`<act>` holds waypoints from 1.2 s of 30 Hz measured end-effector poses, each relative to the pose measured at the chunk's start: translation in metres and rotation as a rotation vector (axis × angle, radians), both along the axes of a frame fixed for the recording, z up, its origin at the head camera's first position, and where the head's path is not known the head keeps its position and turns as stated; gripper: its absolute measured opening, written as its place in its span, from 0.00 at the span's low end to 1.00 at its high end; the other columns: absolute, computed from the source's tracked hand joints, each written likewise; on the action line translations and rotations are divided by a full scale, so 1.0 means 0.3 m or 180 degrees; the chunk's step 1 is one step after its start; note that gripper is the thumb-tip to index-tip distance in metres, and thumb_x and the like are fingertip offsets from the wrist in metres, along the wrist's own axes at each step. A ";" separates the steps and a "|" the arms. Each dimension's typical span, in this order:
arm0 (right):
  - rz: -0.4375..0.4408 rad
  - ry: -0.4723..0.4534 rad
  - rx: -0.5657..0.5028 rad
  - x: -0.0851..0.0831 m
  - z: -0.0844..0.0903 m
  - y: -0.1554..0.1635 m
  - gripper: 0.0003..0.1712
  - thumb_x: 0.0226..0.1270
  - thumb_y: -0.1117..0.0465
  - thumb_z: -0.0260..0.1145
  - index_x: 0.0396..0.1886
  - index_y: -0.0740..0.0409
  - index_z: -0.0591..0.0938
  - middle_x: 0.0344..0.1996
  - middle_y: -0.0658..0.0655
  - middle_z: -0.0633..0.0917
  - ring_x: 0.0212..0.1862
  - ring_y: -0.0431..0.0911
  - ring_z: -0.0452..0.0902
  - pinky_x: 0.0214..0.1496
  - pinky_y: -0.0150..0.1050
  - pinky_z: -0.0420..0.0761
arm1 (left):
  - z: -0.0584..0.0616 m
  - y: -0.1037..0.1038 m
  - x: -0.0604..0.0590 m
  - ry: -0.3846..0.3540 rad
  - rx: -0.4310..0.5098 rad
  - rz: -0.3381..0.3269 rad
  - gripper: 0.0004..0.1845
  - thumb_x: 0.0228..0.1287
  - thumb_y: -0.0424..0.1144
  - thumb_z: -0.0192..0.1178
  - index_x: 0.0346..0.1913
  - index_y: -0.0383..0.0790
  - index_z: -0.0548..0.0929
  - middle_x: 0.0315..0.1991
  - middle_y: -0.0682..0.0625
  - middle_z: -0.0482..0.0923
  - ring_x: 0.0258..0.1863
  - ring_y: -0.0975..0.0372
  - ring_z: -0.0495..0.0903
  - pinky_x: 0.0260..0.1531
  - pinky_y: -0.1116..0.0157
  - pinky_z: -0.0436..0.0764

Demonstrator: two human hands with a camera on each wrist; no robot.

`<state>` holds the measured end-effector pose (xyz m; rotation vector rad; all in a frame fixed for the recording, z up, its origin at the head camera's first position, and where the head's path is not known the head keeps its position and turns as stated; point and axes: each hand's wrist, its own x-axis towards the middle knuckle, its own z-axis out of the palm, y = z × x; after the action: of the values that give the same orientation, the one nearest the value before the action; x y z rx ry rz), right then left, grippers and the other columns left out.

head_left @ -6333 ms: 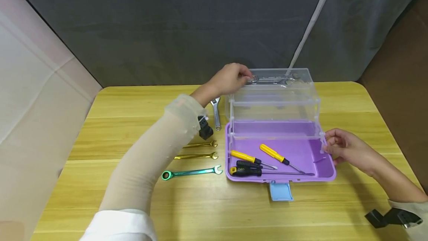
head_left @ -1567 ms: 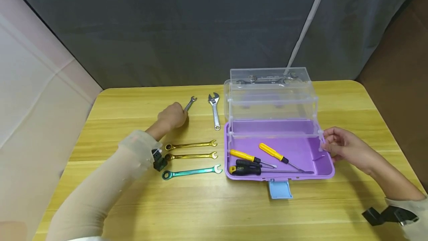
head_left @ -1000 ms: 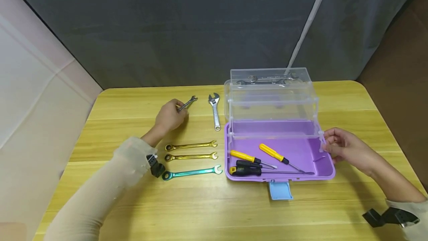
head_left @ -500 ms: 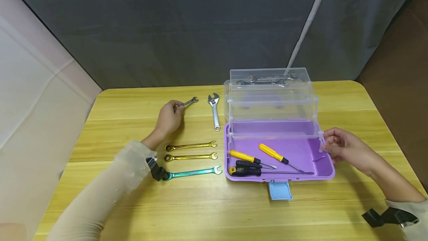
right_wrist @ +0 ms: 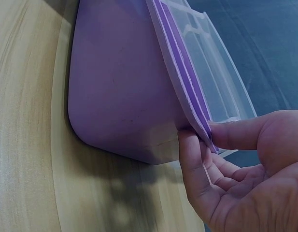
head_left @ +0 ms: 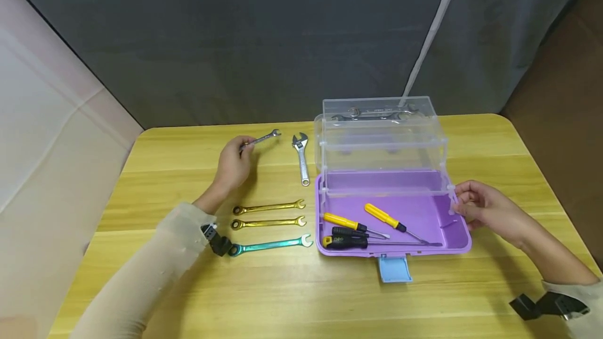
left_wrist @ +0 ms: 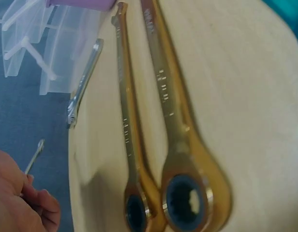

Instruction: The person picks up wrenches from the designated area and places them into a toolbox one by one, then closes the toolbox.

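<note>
Left hand (head_left: pixel 234 162): pinches small spanner (head_left: pixel 261 138), lifted off worktop (head_left: pixel 188 297). Right hand (head_left: pixel 485 211): pinches toolbox (head_left: pixel 464 239) rim. Gold spanners (head_left: pixel 268 214): just beside left wrist.

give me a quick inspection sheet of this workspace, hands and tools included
surface: yellow wooden table, no spills seen
job's things: small silver wrench lifted off the table; purple toolbox open, clear trays raised, wrenches in top tray, three screwdrivers in the base
clutter: adjustable wrench, two gold wrenches, teal wrench lying left of the box
grippers: left hand pinches the small wrench; right hand holds the box's right edge
cables: nothing seen
surroundings: dark curtain behind
</note>
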<state>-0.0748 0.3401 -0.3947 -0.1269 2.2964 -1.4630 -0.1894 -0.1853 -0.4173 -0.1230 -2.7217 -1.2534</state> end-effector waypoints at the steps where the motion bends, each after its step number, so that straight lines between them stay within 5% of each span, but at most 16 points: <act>1: 0.0000 -0.0005 0.0000 -0.001 0.000 -0.001 0.19 0.77 0.68 0.59 0.58 0.75 0.65 0.37 0.54 0.78 0.36 0.42 0.79 0.33 0.41 0.85 | 0.004 -0.003 0.001 0.0038 0.0006 -0.0023 0.15 0.80 0.31 0.49 0.57 0.23 0.78 0.48 0.31 0.78 0.42 0.48 0.74 0.44 0.53 0.73; 9: -0.0029 -0.0026 0.0004 0.000 -0.002 -0.003 0.19 0.76 0.69 0.60 0.58 0.74 0.66 0.36 0.53 0.78 0.35 0.42 0.79 0.33 0.41 0.85 | 0.036 -0.021 -0.007 0.0166 0.0098 -0.0222 0.15 0.81 0.33 0.49 0.58 0.25 0.79 0.42 0.37 0.77 0.33 0.55 0.70 0.32 0.67 0.69; 17: -0.0003 -0.0005 -0.0047 0.001 -0.007 0.003 0.17 0.76 0.69 0.60 0.57 0.74 0.66 0.36 0.53 0.78 0.35 0.42 0.79 0.33 0.41 0.85 | 0.075 -0.028 -0.003 0.0209 0.0098 -0.0374 0.14 0.81 0.34 0.49 0.56 0.26 0.79 0.45 0.37 0.77 0.37 0.55 0.70 0.35 0.68 0.68; 36: 0.0003 -0.0013 -0.0065 -0.004 -0.006 0.008 0.15 0.76 0.69 0.60 0.54 0.71 0.67 0.35 0.52 0.79 0.34 0.43 0.80 0.32 0.41 0.84 | 0.133 0.039 0.012 0.0694 -0.0012 -0.0601 0.10 0.78 0.33 0.54 0.52 0.29 0.80 0.36 0.43 0.70 0.28 0.58 0.66 0.26 0.69 0.64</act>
<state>-0.0762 0.3424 -0.3966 -0.1308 2.2783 -1.4850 -0.1857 -0.1735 -0.3774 -0.4972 -2.5722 -1.2006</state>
